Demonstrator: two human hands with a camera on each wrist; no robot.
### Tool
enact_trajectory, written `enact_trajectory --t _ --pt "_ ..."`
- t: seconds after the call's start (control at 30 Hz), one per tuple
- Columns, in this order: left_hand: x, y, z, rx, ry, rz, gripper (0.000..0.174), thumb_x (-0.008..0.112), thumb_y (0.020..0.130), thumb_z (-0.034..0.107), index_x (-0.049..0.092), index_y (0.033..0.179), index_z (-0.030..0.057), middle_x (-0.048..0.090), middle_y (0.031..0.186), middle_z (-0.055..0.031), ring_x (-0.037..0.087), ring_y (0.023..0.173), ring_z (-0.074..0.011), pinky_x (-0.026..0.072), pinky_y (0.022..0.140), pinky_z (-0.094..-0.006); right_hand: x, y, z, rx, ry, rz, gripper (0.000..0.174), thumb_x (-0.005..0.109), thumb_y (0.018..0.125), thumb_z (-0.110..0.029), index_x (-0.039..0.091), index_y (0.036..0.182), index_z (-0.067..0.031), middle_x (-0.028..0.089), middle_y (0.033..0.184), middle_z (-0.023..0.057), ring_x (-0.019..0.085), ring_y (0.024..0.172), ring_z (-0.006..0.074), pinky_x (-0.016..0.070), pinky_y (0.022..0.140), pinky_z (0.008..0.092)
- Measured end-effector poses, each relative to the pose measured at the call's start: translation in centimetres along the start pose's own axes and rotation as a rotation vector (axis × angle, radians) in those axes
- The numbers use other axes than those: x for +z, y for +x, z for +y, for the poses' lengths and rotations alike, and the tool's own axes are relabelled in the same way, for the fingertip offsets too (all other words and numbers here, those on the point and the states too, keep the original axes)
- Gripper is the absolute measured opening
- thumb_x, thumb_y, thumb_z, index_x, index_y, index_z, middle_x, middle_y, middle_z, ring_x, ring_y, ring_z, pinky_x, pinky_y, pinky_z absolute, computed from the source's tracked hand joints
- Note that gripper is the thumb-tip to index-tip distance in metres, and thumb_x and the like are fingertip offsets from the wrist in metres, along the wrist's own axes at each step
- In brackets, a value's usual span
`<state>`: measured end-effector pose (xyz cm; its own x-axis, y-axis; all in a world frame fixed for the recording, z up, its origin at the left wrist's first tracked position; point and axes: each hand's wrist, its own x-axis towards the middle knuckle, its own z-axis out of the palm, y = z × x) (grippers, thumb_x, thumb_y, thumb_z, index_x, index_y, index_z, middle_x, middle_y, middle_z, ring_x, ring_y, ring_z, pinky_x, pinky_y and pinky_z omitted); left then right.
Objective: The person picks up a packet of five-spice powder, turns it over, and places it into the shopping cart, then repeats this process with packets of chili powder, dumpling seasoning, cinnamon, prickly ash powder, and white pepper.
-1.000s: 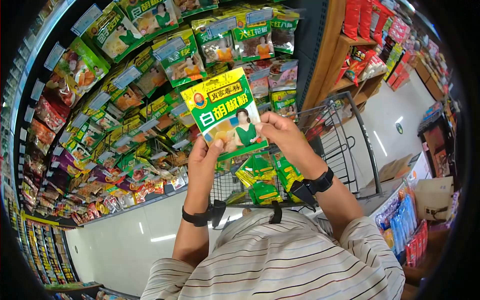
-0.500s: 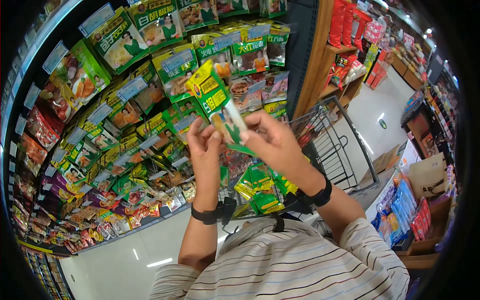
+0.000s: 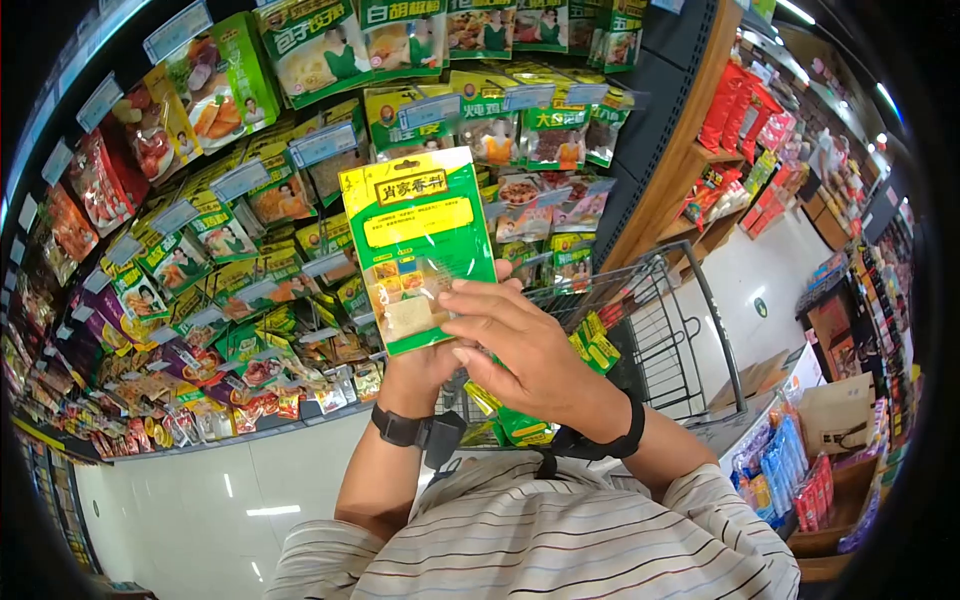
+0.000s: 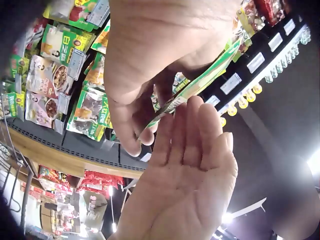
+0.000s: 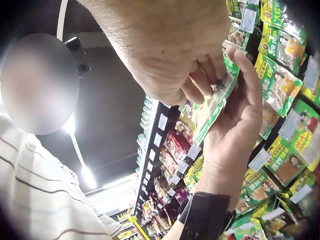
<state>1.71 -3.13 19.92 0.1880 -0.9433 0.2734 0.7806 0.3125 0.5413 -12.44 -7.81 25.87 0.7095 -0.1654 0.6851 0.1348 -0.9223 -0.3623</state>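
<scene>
A green and yellow white pepper packet (image 3: pixel 440 240) is held up in front of the chest in the head view, its printed back with a clear window facing up. My left hand (image 3: pixel 420 368) holds it from behind, mostly hidden, with fingertips showing past its right edge. My right hand (image 3: pixel 530 355) lies over the packet's lower right corner, its fingers extended across the front. In the left wrist view the packet (image 4: pixel 210 75) appears edge-on between both hands. The right wrist view shows the left palm (image 5: pixel 235 132) behind it and the right fingers against its face.
Shelves of hanging spice packets (image 3: pixel 270 200) with price tags fill the left and front. A wire shopping cart (image 3: pixel 680 335) stands close at the right, with more green packets (image 3: pixel 525 425) inside. Beyond a wooden shelf post (image 3: pixel 665 145) are red bags (image 3: pixel 735 105) and an aisle.
The packet has turned over from its front to its back. My left hand has moved behind it, and my right hand has gone from gripping its edge to lying across its face.
</scene>
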Motion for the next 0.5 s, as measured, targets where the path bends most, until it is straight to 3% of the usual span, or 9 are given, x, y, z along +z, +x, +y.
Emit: enact_trajectory --t 0.1,0.3,0.37,0.43,0.5 --pt "0.1 0.2 0.7 -0.027 -0.159 -0.063 0.070 0.036 0.099 0.058 0.042 0.142 0.0014 0.053 0.134 -0.0266 0.056 0.121 -0.0404 0.0474 0.103 -0.0510 -0.4 0.5 -0.1 -0.056 0.018 -0.002 0.025 0.069 0.080 -0.007 0.065 0.104 -0.0012 0.063 0.119 0.0146 0.058 0.116 0.0339 0.0490 0.096 0.0433" --pt "1.1 0.8 1.8 -0.024 -0.061 -0.064 0.071 0.032 0.099 0.060 0.043 0.142 0.0047 0.055 0.132 -0.0254 0.055 0.120 -0.0400 0.0448 0.104 -0.0530 -1.9 1.8 -0.2 -0.106 0.052 -0.003 0.021 0.068 0.079 -0.005 0.064 0.099 -0.0020 0.066 0.108 0.0137 0.062 0.108 0.0340 0.0500 0.091 0.0432" --pt "2.0 0.5 1.9 0.103 0.177 -0.109 0.070 0.033 0.099 0.059 0.042 0.143 0.0049 0.054 0.133 -0.0261 0.055 0.121 -0.0405 0.0437 0.105 -0.0540 -2.1 2.0 -0.1 -0.100 0.066 -0.004 0.018 0.067 0.081 -0.004 0.065 0.098 -0.0016 0.066 0.107 0.0140 0.062 0.107 0.0338 0.0500 0.091 0.0434" --pt "1.7 0.9 1.8 0.096 0.160 -0.116 0.067 0.036 0.099 0.056 0.041 0.143 0.0051 0.052 0.134 -0.0263 0.054 0.122 -0.0408 0.0431 0.106 -0.0545 -2.3 2.1 0.0 -0.086 0.085 -0.001 0.013 0.065 0.084 -0.003 0.065 0.097 -0.0009 0.067 0.107 0.0145 0.064 0.107 0.0333 0.0498 0.092 0.0439" --pt "0.6 1.7 1.8 -0.038 -0.109 -0.074 0.064 0.041 0.100 0.052 0.040 0.144 0.0055 0.051 0.136 -0.0260 0.053 0.123 -0.0409 0.0429 0.107 -0.0543 -2.3 2.2 0.3 -0.079 0.086 0.004 0.012 0.064 0.085 -0.003 0.065 0.096 -0.0009 0.067 0.106 0.0146 0.064 0.107 0.0330 0.0494 0.093 0.0440"
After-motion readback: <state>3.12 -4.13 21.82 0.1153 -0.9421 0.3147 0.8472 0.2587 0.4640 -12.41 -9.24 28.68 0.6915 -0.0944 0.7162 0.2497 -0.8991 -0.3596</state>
